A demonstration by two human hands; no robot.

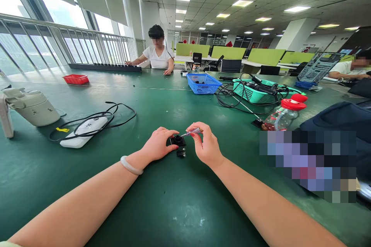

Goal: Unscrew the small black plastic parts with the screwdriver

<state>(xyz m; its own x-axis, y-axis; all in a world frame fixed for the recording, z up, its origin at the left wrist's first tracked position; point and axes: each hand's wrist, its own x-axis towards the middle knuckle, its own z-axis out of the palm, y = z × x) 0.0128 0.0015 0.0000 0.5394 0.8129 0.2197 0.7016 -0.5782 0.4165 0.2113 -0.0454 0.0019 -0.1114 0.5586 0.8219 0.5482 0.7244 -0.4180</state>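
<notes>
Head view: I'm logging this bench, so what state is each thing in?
Left hand: pinching the black part on the table.
Right hand: gripping the screwdriver, tip at that part.
Small black piece: loose, beside the part.
Bottle: red cap on.
Green basket: upright, holding cables.

The green table (174, 208) fills the lower frame, with a small black part (177, 140) and a smaller black piece (181, 154) at its centre. At left lie a white device (84, 131) ringed by a black cable (135, 112), a cream jug (31, 108) and a red tray (75, 79). Above and right of centre sit a blue basket (203, 87), a green basket (246, 94) of cables and a red-capped bottle (282, 114) on its side.
</notes>
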